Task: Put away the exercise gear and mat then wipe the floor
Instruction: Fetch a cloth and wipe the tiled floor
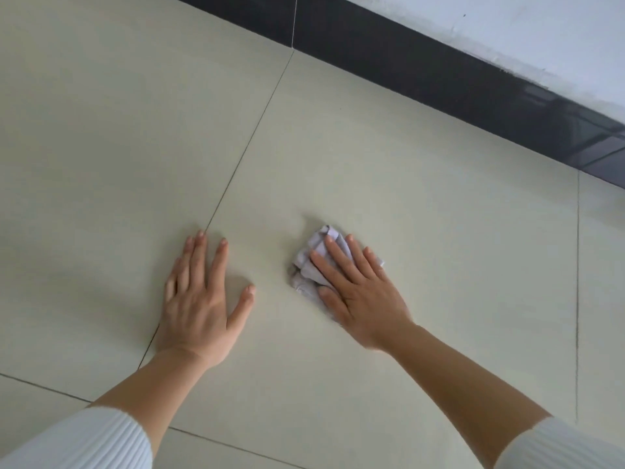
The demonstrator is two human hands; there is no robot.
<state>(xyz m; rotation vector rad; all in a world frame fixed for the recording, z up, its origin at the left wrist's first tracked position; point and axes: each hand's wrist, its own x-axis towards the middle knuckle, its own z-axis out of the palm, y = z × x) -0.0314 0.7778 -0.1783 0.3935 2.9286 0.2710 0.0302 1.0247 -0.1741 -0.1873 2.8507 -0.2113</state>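
A crumpled pale lilac cloth (313, 257) lies on the beige tiled floor (422, 231). My right hand (358, 292) presses down on the cloth with straight, spread fingers; most of the cloth is hidden beneath it. My left hand (199, 299) rests flat on the bare floor to the left of the cloth, fingers straight and spread, holding nothing. No exercise gear or mat is in view.
A dark skirting strip (439, 76) runs along the foot of a white wall (524, 25) at the top right. Thin grout lines (247, 147) cross the floor between the large tiles.
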